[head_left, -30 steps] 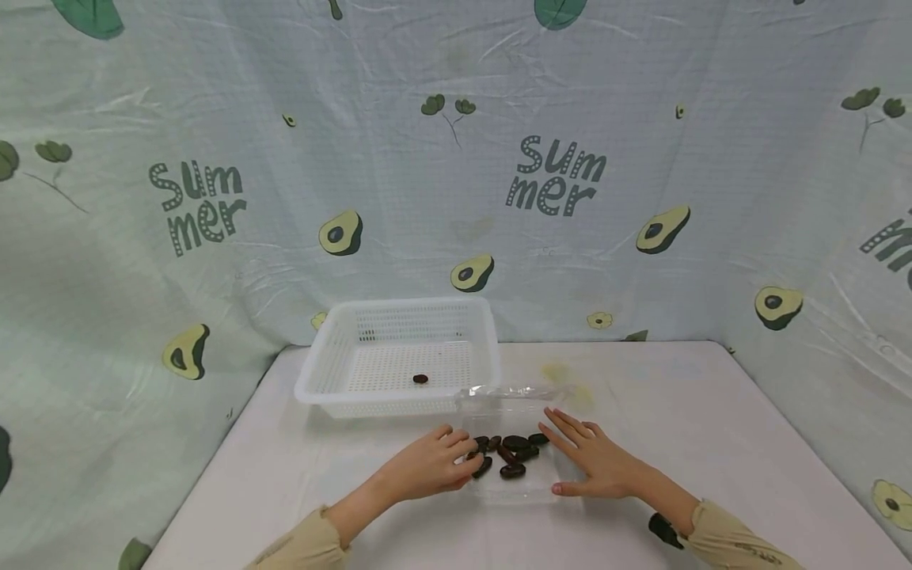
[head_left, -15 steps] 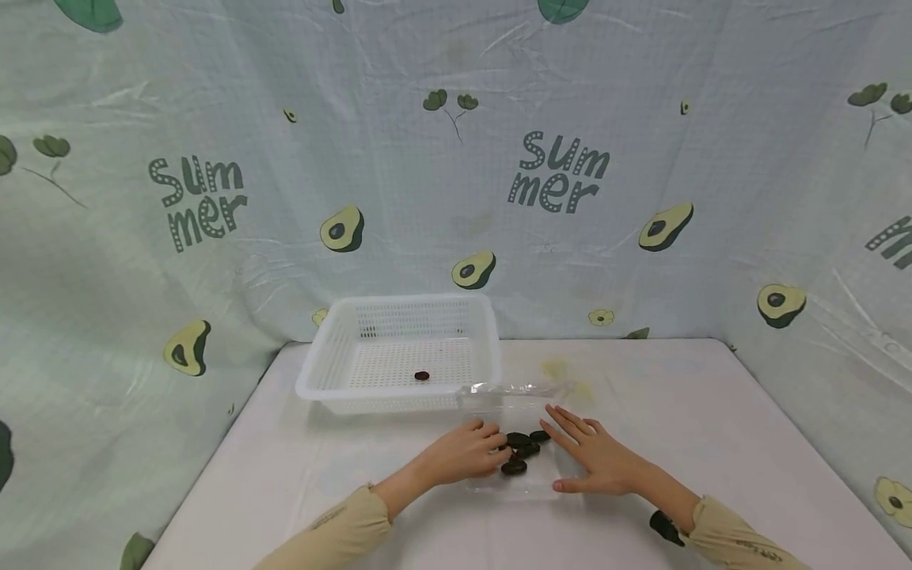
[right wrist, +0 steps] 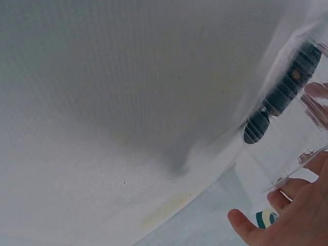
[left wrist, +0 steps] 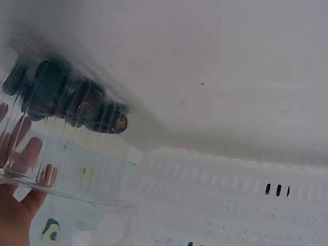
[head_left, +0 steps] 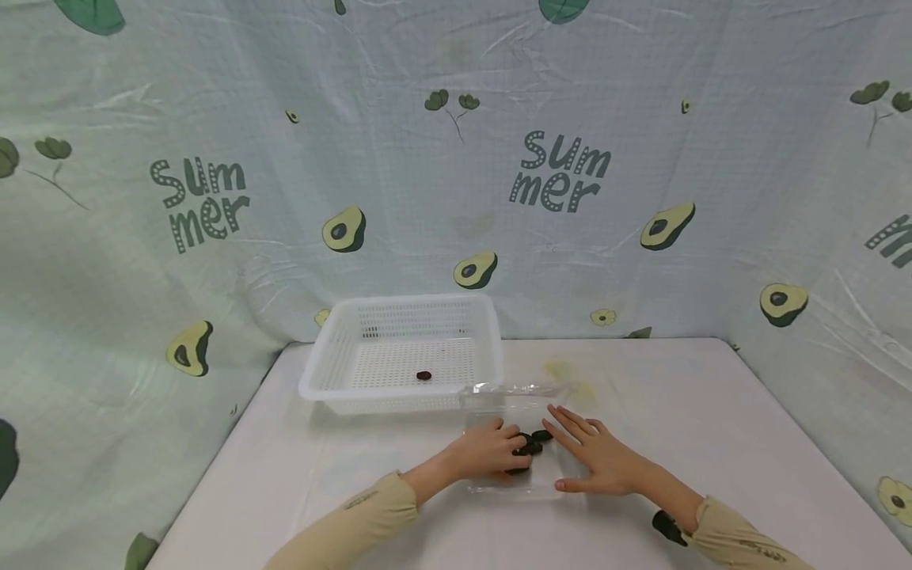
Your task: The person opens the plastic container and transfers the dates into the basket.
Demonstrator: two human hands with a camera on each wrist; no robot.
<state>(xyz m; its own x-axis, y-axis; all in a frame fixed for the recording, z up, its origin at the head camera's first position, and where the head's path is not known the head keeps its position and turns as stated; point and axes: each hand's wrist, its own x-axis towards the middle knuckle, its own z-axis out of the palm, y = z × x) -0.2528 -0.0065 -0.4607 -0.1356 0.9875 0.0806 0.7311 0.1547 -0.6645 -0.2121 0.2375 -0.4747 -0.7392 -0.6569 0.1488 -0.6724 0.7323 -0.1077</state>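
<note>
Left hand [head_left: 490, 454] curved over dark pieces [head_left: 533, 448], grip unclear; right hand [head_left: 597, 459] lay spread at clear box [head_left: 523, 492]. Pieces seemed light, smooth, best pinched mid-length.

From my end I have the left hand [head_left: 488, 451] with fingers [head_left: 518, 460] loosely bent, pointing toward the right hand [head_left: 606, 459], whose straight fingers fan apart, thumb [head_left: 572, 485] away from them

The oval pieces [head_left: 543, 435] at lower centre are near-black, their box [head_left: 499, 492] clear, and the basket [head_left: 399, 396] white. Beige sleeves [head_left: 349, 518] show against a pinkish-white tabletop [head_left: 677, 412]; the pale grey-green curtain [head_left: 399, 47] bears avocados [head_left: 344, 229] and dark "summer" lettering [head_left: 560, 172].
</note>
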